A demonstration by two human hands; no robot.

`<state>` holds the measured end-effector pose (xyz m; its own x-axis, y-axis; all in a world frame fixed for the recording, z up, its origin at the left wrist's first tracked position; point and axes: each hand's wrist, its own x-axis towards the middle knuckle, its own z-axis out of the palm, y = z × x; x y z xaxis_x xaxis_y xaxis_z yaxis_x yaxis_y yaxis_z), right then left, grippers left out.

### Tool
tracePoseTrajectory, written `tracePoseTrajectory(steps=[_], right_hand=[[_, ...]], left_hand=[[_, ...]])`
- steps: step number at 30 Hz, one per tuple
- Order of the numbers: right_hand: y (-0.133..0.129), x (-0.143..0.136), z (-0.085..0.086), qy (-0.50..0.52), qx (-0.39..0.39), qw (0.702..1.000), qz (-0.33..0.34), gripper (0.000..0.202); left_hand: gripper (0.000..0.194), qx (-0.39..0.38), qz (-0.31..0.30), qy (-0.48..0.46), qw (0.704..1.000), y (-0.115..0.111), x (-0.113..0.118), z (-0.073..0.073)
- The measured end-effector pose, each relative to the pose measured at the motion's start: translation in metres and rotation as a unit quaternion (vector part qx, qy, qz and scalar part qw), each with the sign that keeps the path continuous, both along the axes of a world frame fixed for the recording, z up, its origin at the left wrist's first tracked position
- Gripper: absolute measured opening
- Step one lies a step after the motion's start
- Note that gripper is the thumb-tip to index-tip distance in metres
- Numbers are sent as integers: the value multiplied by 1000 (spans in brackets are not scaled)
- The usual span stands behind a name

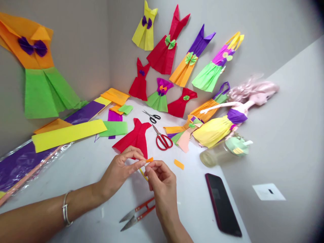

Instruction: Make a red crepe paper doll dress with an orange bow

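Note:
Above the middle of the white table, my left hand [117, 172] and my right hand [163, 184] meet, fingertips pinched on a small orange paper piece [150, 160]. A thin yellow strip [143, 173] hangs between them; which hand grips it I cannot tell. Just beyond my fingers lies a red paper dress [135, 138]. Beside that dress are red-handled scissors [164, 141] and smaller black scissors [153, 117]. Partly hidden by my right hand, thread snips [136, 215] with orange-red handles rest on the table. A loose orange paper scrap [179, 164] lies to the right.
Paper sheets, among them a yellow strip [71, 135], lie at left. Several paper dresses, one red [165, 55], hang on the walls. At right are a doll [215, 130] in a yellow skirt, a jar [212, 155] with a green lid and a phone [222, 204] near the table edge.

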<state>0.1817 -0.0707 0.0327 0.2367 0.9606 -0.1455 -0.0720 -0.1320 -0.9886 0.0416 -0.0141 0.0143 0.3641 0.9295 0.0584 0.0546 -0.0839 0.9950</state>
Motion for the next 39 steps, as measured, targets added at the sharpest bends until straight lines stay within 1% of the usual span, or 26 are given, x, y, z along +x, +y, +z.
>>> tracePoseTrajectory(steps=[4,9,13,19,26,30,33,36,39], right_hand=[[1,-1,0,-4,-4,1000,-5,25],[1,0,0,-7,10,1000,-9,22],[1,0,-1,-13,7,1000,-7,22],[2,2,-4,-16,-3,1000,-8,22],[3,9,-7,51,-17,998,32,25],[5,17,-7,50,-28,997,54,25],[7,21,-7,29,-28,997,65,25],[7,21,-5,29,-22,997,72,27],[6,19,-1,28,-24,997,72,29]], left_hand=[[17,5,-8,-6,1000,-1,0,-1],[19,-8,-11,-11,1000,0,1,-3],[20,-13,-21,-15,1000,2,1,-3],[17,-52,-31,-39,997,3,1,-3],[16,-59,-38,-48,996,2,1,-4],[17,-70,-14,-67,995,3,-1,-1],[15,-34,-7,-50,998,4,-3,3],[15,18,-28,-14,999,3,-5,7],[14,41,-47,7,998,1,-5,7]])
